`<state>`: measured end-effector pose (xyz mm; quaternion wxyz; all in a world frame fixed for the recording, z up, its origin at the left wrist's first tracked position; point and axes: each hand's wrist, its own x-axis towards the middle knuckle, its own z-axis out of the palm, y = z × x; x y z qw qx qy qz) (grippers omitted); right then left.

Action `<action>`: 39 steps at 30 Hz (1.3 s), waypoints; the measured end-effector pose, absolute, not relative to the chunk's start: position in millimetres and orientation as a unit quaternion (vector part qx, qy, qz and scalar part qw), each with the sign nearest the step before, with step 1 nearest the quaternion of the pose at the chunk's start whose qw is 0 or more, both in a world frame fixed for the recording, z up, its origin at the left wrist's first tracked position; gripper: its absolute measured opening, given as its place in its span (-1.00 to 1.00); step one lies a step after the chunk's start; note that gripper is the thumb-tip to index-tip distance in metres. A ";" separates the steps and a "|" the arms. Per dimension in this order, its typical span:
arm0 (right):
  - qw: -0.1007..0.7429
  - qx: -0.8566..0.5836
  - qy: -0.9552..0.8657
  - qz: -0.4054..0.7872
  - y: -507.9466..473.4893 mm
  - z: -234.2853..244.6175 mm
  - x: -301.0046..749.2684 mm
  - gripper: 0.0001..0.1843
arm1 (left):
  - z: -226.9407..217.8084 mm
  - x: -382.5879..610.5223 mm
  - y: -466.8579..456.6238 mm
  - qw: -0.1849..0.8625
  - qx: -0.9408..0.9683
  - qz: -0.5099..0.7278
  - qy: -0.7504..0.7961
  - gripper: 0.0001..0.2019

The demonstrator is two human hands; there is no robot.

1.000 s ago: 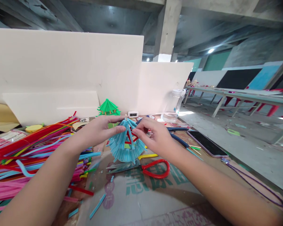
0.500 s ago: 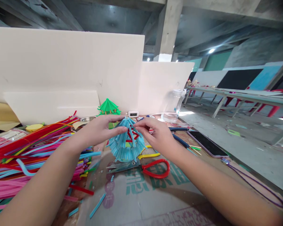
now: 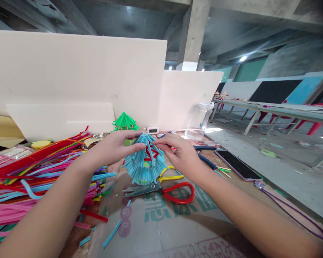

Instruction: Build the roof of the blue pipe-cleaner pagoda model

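Note:
A small two-tiered pavilion model [image 3: 145, 172] of light blue pipe-cleaner strips, with a red lattice in its upper part, stands in front of me. My left hand [image 3: 121, 147] holds the left side of its upper roof, thumb in front and fingers behind. On the right side of that roof, my right hand [image 3: 176, 150] pinches at a short blue pipe-cleaner strip [image 3: 148, 142]; its fingertips hide the strip's end. Red-handled scissors [image 3: 177, 193] lie partly spread just before the model. Pliers with yellow handles [image 3: 172, 175] rest behind them.
Heaped colourful pipe cleaners [image 3: 43, 179] cover the left side. A green-roofed model [image 3: 125, 122], a small digital clock [image 3: 153, 130] and a clear bottle [image 3: 200, 120] stand at the back. Blue-handled pliers [image 3: 206, 161] and a phone [image 3: 238, 165] lie right. White boards [image 3: 78, 79] rise behind.
The whole view has shifted very slightly. Both hands keep their places on the blue model, with hardly any finger movement to see.

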<state>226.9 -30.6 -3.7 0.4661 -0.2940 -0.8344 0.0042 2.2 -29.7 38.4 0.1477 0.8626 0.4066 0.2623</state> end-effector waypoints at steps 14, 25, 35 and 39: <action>0.428 -0.345 -0.834 0.038 -37.0 -3.0 222.9 -0.82 | 32.9 1.0 -21.2 0.146 0.858 0.272 0.411 -0.56; 0.411 -0.352 -0.841 0.027 -36.6 -5.1 222.1 -0.77 | 38.4 10.0 -32.0 0.097 0.854 0.267 0.435 -0.62; 0.409 -0.350 -0.842 0.013 -34.5 -6.2 223.9 -0.77 | 32.3 5.5 -23.8 0.176 0.847 0.291 0.408 -0.61; 0.406 -0.363 -0.839 0.005 -32.0 -5.3 225.9 -0.78 | 28.9 -1.0 -16.3 0.202 0.828 0.311 0.422 -0.53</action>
